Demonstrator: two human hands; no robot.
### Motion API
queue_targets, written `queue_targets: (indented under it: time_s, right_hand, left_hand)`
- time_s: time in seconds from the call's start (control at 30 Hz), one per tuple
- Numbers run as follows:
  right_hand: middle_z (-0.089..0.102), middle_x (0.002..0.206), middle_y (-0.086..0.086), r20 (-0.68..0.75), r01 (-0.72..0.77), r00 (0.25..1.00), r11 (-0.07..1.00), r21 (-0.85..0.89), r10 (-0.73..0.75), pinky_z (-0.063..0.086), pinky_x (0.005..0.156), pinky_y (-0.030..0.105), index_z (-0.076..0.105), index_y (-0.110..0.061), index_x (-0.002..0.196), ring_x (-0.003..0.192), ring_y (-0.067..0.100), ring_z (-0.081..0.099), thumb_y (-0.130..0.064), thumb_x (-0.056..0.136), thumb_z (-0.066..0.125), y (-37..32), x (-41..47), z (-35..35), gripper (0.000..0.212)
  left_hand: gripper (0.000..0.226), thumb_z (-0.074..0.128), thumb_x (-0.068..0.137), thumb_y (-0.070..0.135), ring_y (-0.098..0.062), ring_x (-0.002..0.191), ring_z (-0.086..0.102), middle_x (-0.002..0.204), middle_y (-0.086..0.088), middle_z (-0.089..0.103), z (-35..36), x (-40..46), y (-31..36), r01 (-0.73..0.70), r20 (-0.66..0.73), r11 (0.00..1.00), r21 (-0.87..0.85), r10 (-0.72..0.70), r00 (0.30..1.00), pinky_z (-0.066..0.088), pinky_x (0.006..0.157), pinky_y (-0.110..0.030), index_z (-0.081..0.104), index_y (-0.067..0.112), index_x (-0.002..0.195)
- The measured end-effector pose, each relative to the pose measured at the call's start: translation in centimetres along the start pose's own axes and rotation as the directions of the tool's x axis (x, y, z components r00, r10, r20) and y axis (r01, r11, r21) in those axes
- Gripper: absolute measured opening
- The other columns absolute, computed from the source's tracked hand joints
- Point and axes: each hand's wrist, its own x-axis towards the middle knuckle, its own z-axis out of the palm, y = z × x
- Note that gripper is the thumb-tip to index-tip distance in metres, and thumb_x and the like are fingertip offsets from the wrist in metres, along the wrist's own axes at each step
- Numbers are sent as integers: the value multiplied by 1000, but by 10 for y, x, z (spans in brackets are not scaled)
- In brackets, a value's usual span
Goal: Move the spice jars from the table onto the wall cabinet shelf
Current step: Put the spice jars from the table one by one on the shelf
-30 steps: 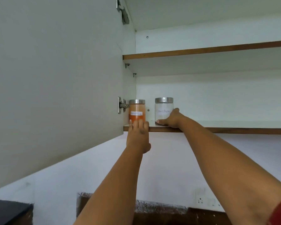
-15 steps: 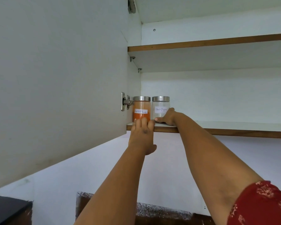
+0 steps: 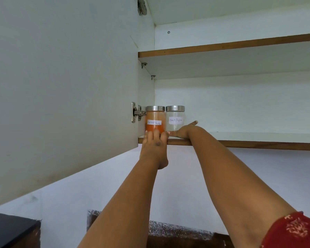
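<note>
Two spice jars stand on the lower shelf (image 3: 258, 138) of the wall cabinet, at its far left end. The red chilli powder jar (image 3: 155, 119) is tight against the cabinet side; the black pepper jar (image 3: 175, 118) stands just beside it, and we cannot tell whether their lids touch. Both are upright and near the front edge.

Our left hand (image 3: 154, 147) reaches up with straight fingers laid on the base of the chilli jar, gripping nothing. Our right hand (image 3: 182, 131) lies flat and relaxed along the foot of the pepper jar, fingers extended.

Risk, as we judge it: with both jars close to the lip, a careless withdrawal could drag one off. The open door (image 3: 61, 86) and its hinge (image 3: 137, 112) crowd the left side.
</note>
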Motion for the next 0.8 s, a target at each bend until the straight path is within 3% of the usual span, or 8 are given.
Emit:
queue_targets:
  time_s: [0.1,0.2,0.3,0.4,0.47,0.57,0.67,0.8]
  right_hand:
    - [15,160,13,-72,-21,997,995,-94,14,33,110,46,17,-26,154,139,33,35,-80,79,41,9,-19,-4,96]
    - [53,138,7,-173,43,982,982,-185,-76,38,91,38,50,-24,137,121,27,51,-64,92,23,24,-40,-2,66]
    - [67,108,8,-423,75,883,951,-300,-203,32,78,36,68,-14,112,90,25,55,-49,99,11,42,-63,14,68]
    - [62,124,12,-593,70,771,955,-287,-234,30,101,42,62,-13,125,114,29,53,-44,102,13,63,-86,35,61]
    - [31,156,12,-566,109,786,958,-266,-247,9,118,45,32,-19,150,145,31,22,-38,103,21,78,-100,46,52]
    - [-3,164,5,-514,196,810,956,-220,-284,4,121,47,6,-23,156,150,28,-7,-31,101,35,98,-124,62,63]
    - [-6,164,6,-402,240,864,950,-198,-302,5,121,46,6,-22,156,151,27,-5,-42,99,42,125,-153,81,70]
    - [24,157,10,-362,196,919,978,73,-157,30,115,45,31,-21,148,144,30,24,-42,96,50,183,-192,131,59]
  left_hand:
    - [82,71,70,21,-30,127,31,132,-8,35,-3,-1,0,0,40,1000,6,-1,999,20,119,-46,29,20,141]
    - [86,69,70,23,-31,128,29,134,-8,33,-7,-3,3,12,98,1000,25,-15,995,15,120,-46,26,19,143]
    - [88,64,72,22,-33,132,26,138,-12,30,-12,-10,10,51,157,998,23,-54,986,13,120,-45,19,14,147]
    - [91,61,76,21,-33,139,18,148,-15,21,-17,-25,22,99,191,995,-20,-94,977,24,115,-41,11,6,150]
    - [97,61,78,17,-31,146,5,157,-15,1,-19,-35,34,154,247,987,-56,-135,959,33,110,-40,0,4,152]
    - [98,62,83,23,-25,149,-6,160,-9,-18,-13,-65,58,244,376,961,-128,-181,909,30,113,-41,-5,2,152]
    - [97,63,84,38,-25,149,1,161,-8,-5,15,-122,78,314,469,918,-242,-173,866,31,112,-43,4,3,152]
    - [78,64,85,38,-31,138,31,150,-12,28,64,-212,94,472,470,793,-385,-272,840,40,103,-43,26,6,145]
